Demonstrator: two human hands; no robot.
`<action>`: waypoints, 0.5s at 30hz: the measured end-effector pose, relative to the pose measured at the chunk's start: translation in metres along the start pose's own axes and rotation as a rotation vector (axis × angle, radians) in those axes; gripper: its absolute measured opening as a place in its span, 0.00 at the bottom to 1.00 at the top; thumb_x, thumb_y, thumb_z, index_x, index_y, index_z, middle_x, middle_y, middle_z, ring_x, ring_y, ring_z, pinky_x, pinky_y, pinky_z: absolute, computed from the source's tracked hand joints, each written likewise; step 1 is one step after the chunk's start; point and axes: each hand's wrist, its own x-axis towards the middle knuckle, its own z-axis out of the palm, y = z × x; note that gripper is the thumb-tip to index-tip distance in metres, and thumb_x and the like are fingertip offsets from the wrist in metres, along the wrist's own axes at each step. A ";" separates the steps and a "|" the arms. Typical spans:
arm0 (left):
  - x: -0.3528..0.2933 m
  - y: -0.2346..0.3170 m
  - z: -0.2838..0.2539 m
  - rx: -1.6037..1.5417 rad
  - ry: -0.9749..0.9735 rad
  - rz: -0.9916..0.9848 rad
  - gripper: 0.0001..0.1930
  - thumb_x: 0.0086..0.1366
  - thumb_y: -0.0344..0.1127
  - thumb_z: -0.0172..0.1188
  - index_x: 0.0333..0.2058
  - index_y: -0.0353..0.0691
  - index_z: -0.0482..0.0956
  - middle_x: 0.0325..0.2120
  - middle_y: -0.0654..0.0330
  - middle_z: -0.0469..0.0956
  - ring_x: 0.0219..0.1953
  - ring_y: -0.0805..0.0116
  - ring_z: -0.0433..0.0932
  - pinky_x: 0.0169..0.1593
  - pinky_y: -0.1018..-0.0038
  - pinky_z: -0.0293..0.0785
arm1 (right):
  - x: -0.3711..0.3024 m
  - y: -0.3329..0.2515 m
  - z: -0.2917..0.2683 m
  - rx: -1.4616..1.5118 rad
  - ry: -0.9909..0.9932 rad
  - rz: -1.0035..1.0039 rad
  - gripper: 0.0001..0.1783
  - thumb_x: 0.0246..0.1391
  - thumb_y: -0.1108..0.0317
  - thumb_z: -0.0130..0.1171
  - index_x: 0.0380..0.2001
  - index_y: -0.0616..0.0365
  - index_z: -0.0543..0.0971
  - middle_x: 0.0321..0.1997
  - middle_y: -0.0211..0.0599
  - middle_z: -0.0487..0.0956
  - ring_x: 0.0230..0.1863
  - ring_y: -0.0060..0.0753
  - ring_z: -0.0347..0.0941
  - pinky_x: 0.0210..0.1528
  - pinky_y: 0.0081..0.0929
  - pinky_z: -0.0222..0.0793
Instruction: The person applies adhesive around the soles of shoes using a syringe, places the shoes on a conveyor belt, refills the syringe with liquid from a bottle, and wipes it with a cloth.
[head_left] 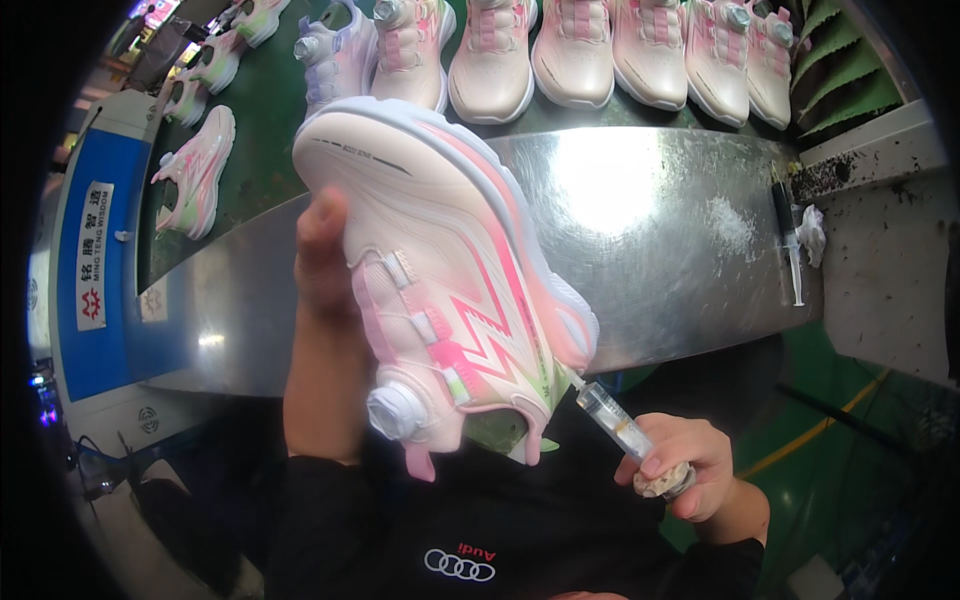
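Right hand (700, 462) is curled round the rear of a syringe (615, 422), fingers closed on it, with a tan lump (658, 483) pinched in the same grip. Its nozzle points to 10 o'clock and meets, or all but meets, the heel of the shoe (440, 215) along the line between upper and sole; actual contact is too fine to tell.

Left hand (322, 235) holds that shoe up from its 9 o'clock side. Most of its fingers are hidden behind the upper, so how tightly they close cannot be told. The shoe is mid-view, raised in front of the desk (640, 290), toe toward 11 o'clock, heel toward 5 o'clock.

The step in hand looks like putting glue or filler into the seam at the heel. As I judge it, the next move calls for a steady left hand, light pressure on the syringe and the nozzle tracking the joint closely, since a slip could smear the pale upper.

At 12 o'clock 7 shoes stand in a row on the green belt (270, 112). At 2 o'clock a spare syringe (783, 218) lies on the desk, just beside a white wad (812, 237).
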 end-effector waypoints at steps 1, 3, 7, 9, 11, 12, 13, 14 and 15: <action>0.000 0.000 0.000 0.016 0.008 0.000 0.30 0.58 0.47 0.56 0.53 0.29 0.65 0.44 0.45 0.74 0.44 0.56 0.77 0.47 0.65 0.75 | -0.001 0.001 -0.001 0.007 0.005 0.002 0.25 0.50 0.52 0.62 0.40 0.64 0.77 0.29 0.44 0.80 0.24 0.31 0.69 0.26 0.25 0.61; 0.002 -0.001 0.001 -0.072 0.054 -0.034 0.29 0.59 0.48 0.55 0.52 0.30 0.66 0.43 0.46 0.75 0.43 0.57 0.77 0.47 0.64 0.75 | -0.003 0.003 -0.003 -0.009 -0.010 -0.019 0.25 0.50 0.52 0.62 0.40 0.64 0.77 0.30 0.42 0.80 0.23 0.31 0.68 0.26 0.25 0.59; 0.004 0.003 -0.002 -0.089 0.109 -0.084 0.29 0.60 0.49 0.55 0.51 0.31 0.66 0.43 0.47 0.75 0.43 0.58 0.77 0.47 0.64 0.75 | -0.006 0.008 -0.006 0.000 -0.006 -0.038 0.24 0.50 0.52 0.62 0.40 0.64 0.77 0.30 0.42 0.80 0.23 0.31 0.68 0.25 0.25 0.59; 0.007 0.003 -0.014 -0.008 0.134 -0.099 0.28 0.60 0.48 0.55 0.51 0.31 0.66 0.43 0.48 0.75 0.43 0.58 0.77 0.47 0.63 0.75 | -0.008 0.010 -0.009 -0.007 0.009 -0.031 0.24 0.50 0.52 0.63 0.40 0.63 0.77 0.30 0.41 0.80 0.23 0.31 0.69 0.26 0.25 0.59; 0.008 -0.002 -0.009 -0.046 0.169 -0.077 0.28 0.60 0.48 0.55 0.51 0.32 0.66 0.43 0.48 0.75 0.43 0.58 0.77 0.47 0.64 0.75 | -0.010 0.013 -0.010 0.016 0.030 -0.032 0.24 0.49 0.52 0.63 0.40 0.63 0.77 0.30 0.41 0.80 0.23 0.30 0.68 0.25 0.25 0.59; 0.009 -0.003 -0.007 -0.089 0.202 -0.048 0.28 0.60 0.48 0.55 0.51 0.32 0.66 0.43 0.48 0.75 0.43 0.58 0.77 0.48 0.64 0.75 | -0.010 0.014 -0.010 0.031 0.046 -0.031 0.25 0.49 0.51 0.63 0.40 0.63 0.77 0.30 0.40 0.80 0.23 0.30 0.68 0.25 0.25 0.59; 0.010 -0.005 -0.006 -0.085 0.201 -0.056 0.28 0.60 0.48 0.55 0.51 0.32 0.66 0.43 0.48 0.75 0.43 0.58 0.77 0.48 0.64 0.75 | -0.011 0.016 -0.010 0.035 0.053 -0.033 0.25 0.49 0.51 0.63 0.40 0.63 0.77 0.30 0.40 0.80 0.23 0.30 0.68 0.25 0.25 0.59; 0.011 -0.005 -0.006 -0.101 0.218 -0.071 0.27 0.60 0.48 0.55 0.51 0.33 0.66 0.43 0.49 0.75 0.44 0.59 0.77 0.48 0.64 0.75 | -0.011 0.017 -0.011 0.039 0.052 -0.031 0.25 0.49 0.51 0.63 0.39 0.63 0.77 0.29 0.39 0.80 0.22 0.29 0.67 0.25 0.25 0.59; 0.012 -0.005 -0.005 -0.116 0.235 -0.086 0.27 0.60 0.47 0.55 0.51 0.33 0.67 0.44 0.49 0.75 0.44 0.59 0.77 0.49 0.64 0.74 | -0.012 0.019 -0.011 0.043 0.051 -0.030 0.25 0.49 0.51 0.63 0.39 0.63 0.77 0.29 0.38 0.80 0.22 0.29 0.66 0.25 0.25 0.59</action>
